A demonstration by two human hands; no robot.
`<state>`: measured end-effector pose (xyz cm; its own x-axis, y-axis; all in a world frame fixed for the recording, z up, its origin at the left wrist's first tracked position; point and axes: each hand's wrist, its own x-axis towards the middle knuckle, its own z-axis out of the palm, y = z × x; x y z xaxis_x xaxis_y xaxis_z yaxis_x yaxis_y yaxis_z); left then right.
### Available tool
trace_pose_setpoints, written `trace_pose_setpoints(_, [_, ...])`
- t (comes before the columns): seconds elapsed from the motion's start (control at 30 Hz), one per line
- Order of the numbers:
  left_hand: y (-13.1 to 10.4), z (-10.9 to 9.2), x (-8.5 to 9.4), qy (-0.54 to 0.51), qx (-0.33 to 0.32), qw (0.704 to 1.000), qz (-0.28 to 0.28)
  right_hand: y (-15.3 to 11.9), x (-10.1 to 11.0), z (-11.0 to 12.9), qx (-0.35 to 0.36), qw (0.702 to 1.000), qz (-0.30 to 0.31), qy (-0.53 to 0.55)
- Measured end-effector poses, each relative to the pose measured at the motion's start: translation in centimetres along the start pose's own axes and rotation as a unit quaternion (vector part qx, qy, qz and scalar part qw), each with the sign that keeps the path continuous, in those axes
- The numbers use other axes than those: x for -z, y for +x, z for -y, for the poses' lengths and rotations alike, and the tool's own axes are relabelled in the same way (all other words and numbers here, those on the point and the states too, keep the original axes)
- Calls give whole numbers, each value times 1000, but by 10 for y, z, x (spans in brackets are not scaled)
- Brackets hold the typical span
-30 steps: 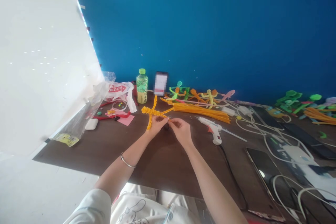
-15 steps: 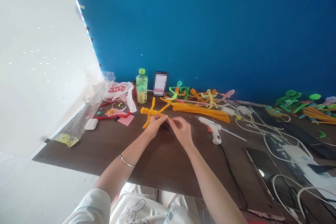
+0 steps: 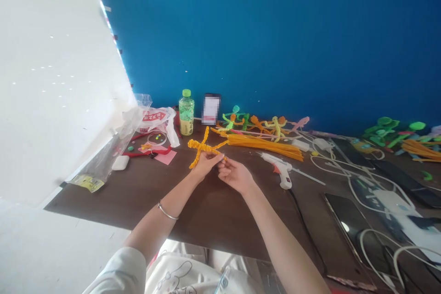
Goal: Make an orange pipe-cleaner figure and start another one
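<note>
One orange pipe-cleaner figure (image 3: 199,145), pinched from both sides

My left grip (image 3: 206,165) holds the figure by a limb above the dark bench (image 3: 213,216); my right grip (image 3: 238,177) is closed on that limb's tip. An orange pipe-cleaner bundle (image 3: 265,146) lies beyond my right grip, and a white glue gun (image 3: 284,175) rests to its right.

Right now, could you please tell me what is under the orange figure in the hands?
Brown tabletop shows around the orange figure, which the left hand and right hand hold. Whatever lies directly beneath its body and the hands is covered.
</note>
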<state>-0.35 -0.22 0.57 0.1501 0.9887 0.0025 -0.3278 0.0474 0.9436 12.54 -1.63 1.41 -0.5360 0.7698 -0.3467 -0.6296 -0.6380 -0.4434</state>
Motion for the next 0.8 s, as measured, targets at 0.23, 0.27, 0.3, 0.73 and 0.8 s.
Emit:
trace_pose_setpoints(0.23, [3,9,3,33,-6,999,5,3,6,0,50,997,-35,-37])
trace_pose_setpoints(0.27, [4,10,3,37,-9,999,6,4,8,0,54,996,-46,-50])
trace_pose_setpoints(0.3, [4,11,3,39,-13,999,6,5,10,0,59,994,-58,-65])
trace_pose_setpoints(0.73, [0,3,4,8,24,1000,-7,1,10,-11,493,545,-178,-655])
trace_pose_setpoints(0.8, [1,6,5,17,31,999,-12,0,13,-9,516,460,-155,-706])
